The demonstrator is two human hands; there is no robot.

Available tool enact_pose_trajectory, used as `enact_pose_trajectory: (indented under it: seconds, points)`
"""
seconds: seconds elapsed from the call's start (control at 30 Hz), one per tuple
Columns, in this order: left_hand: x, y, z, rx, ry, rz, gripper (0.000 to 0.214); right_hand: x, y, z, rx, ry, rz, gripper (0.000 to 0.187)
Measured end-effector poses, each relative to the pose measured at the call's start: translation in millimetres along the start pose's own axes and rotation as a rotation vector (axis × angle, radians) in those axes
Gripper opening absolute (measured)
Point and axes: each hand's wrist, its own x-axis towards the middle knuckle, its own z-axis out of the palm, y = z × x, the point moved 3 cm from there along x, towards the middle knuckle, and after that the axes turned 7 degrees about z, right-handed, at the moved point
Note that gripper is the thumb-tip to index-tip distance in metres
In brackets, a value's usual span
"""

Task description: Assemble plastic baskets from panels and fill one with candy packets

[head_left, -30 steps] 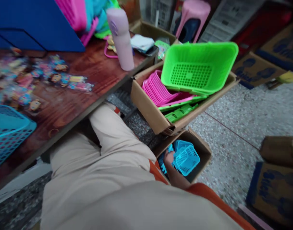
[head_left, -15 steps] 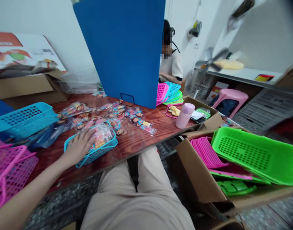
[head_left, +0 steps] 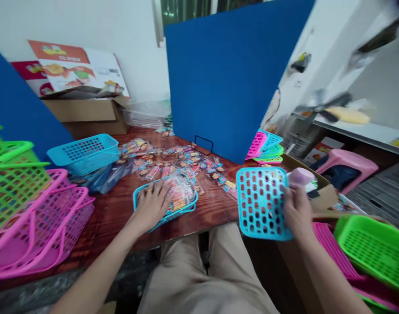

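Blue lid (head_left: 261,203) gripped at right edge, right hand (head_left: 295,211)

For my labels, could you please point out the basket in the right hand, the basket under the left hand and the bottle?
Held basket (head_left: 260,205): head view, holed face.
Filled basket (head_left: 190,206): head view, near-right rim.
Bottle (head_left: 300,175): head view, top.

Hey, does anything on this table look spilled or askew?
Small toy packets lie strewn loose across the wooden table behind the filled blue basket under the left hand. The right hand holds a second blue basket tipped on edge.
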Motion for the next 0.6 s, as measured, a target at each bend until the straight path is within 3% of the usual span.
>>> enact_pose_trajectory:
  seconds: [0.13, 0.23, 0.33, 0.47, 0.6]
  points:
    - [-4, 4, -4.7, -0.042, -0.009, -0.026, 0.05, 43, -32, 112, -0.252, -0.35, 0.076, 0.038]
    - [-5, 4, -5.7, -0.091, -0.018, -0.036, 0.05, 57, -37, 161, -0.385, -0.436, 0.078, 0.037]
    - [-7, 3, -7.1, -0.133, -0.008, -0.055, 0.05, 63, -33, 176, -0.493, -0.469, 0.051, 0.038]
    - [-11, 5, -10.8, -0.159, -0.001, -0.066, 0.051, 70, -27, 176, -0.615, -0.51, 0.025, 0.04]
    - [-15, 6, -12.6, -0.163, -0.006, -0.073, 0.053, 85, -14, 175, -0.548, -0.435, -0.023, 0.042]
